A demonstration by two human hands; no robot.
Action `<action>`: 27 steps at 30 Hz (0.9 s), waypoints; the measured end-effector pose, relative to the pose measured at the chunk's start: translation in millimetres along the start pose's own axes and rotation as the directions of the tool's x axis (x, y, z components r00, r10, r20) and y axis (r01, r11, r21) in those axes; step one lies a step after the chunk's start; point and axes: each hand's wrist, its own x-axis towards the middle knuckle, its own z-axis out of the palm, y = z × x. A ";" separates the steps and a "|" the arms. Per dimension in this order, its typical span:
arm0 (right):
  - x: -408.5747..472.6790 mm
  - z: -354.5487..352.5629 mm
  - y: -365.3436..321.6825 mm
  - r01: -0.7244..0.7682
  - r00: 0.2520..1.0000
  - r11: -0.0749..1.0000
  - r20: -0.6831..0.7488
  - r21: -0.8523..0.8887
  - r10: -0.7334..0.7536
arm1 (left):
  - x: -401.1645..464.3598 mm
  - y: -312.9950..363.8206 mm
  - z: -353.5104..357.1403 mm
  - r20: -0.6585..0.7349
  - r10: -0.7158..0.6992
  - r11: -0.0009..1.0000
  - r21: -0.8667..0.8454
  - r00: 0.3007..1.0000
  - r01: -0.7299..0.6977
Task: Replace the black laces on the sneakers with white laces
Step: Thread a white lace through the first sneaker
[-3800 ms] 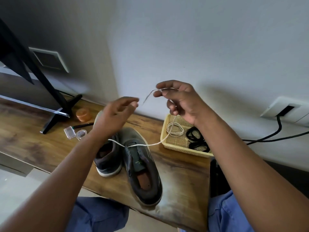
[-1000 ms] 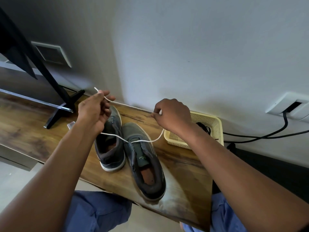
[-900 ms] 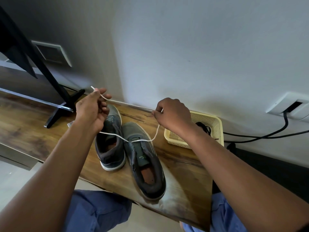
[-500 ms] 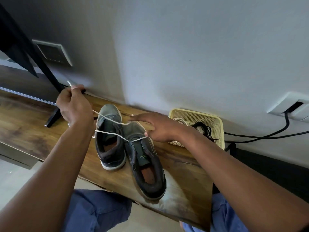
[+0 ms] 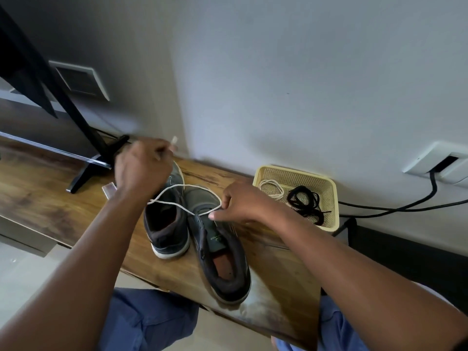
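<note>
Two dark grey sneakers stand side by side on the wooden table (image 5: 45,198), the left sneaker (image 5: 166,224) shorter in view than the right sneaker (image 5: 220,252). A white lace (image 5: 182,205) runs across the right sneaker's front eyelets and loops over both toes. My left hand (image 5: 141,171) is raised above the left sneaker and grips both lace ends, whose tips stick up past its fingers. My right hand (image 5: 240,202) rests at the right sneaker's front and pinches the lace loop by the eyelet.
A yellow plastic basket (image 5: 326,198) at the back right holds a coiled white lace (image 5: 272,188) and black laces (image 5: 305,201). A black screen stand (image 5: 86,145) is at the left. Black cables (image 5: 405,203) run from a wall socket (image 5: 440,164).
Both lace ends passed into my left hand, which swung left, then came back over the left sneaker. My right hand let go, dropped to the right sneaker's front and took the loop.
</note>
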 end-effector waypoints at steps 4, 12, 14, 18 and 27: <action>-0.2 21.8 -7.0 -0.026 1.000 0.999 -0.008 -0.034 0.025 | -8.5 14.0 15.0 0.411 0.140 0.986 -0.143 0.901 -0.088; -6.2 27.0 -3.6 -0.017 0.997 0.985 -0.069 0.174 0.029 | -17.9 18.5 23.6 0.726 0.073 0.988 -0.145 0.684 0.048; -7.1 25.8 -3.8 -0.019 0.997 0.979 -0.075 0.205 0.035 | -19.1 17.7 24.5 0.749 0.068 0.994 -0.107 0.660 0.019; -7.9 31.1 -6.2 -0.041 0.990 0.974 -0.125 0.223 0.070 | -25.8 20.2 29.0 0.756 0.053 0.998 -0.020 0.652 -0.058; -4.3 35.3 -5.6 -0.113 0.974 0.950 -0.156 0.292 0.164 | -41.2 34.5 38.2 0.639 -0.014 0.983 0.151 0.769 -0.108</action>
